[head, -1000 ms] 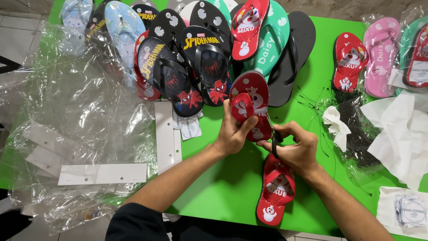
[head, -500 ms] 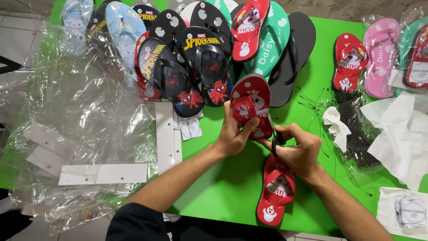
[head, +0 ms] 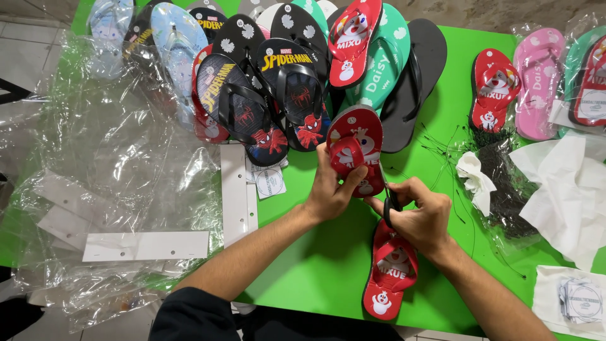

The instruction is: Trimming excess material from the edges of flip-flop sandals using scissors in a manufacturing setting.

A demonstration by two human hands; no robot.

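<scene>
Nearest the camera, a red flip-flop with a cartoon print (head: 390, 271) lies flat on the green surface (head: 315, 265), its toe end tucked under the right hand (head: 420, 215). That hand is closed around a small dark tool (head: 389, 201), whose kind I cannot tell, held upright just beside the heel of a second red flip-flop (head: 355, 146). The left hand (head: 331, 189) grips this second flip-flop from below, thumb pressed on its red strap, keeping it tilted up off the surface. To the left of the hands, a white cardboard strip (head: 235, 189) lies upright on the surface beside a small round-printed label (head: 270, 183), and another white strip (head: 145, 246) rests on a heap of clear plastic bags (head: 113, 164). To the right sit crumpled white paper (head: 568, 189) and a dark bundle of thin black ties (head: 505, 183). Farther back, black flip-flops with a superhero print (head: 265, 101) overlap one another, next to a green flip-flop (head: 385, 63) and a plain dark one (head: 416, 82). At the far right, a red flip-flop (head: 495, 88) and a pink one (head: 540, 82) lie side by side.
</scene>
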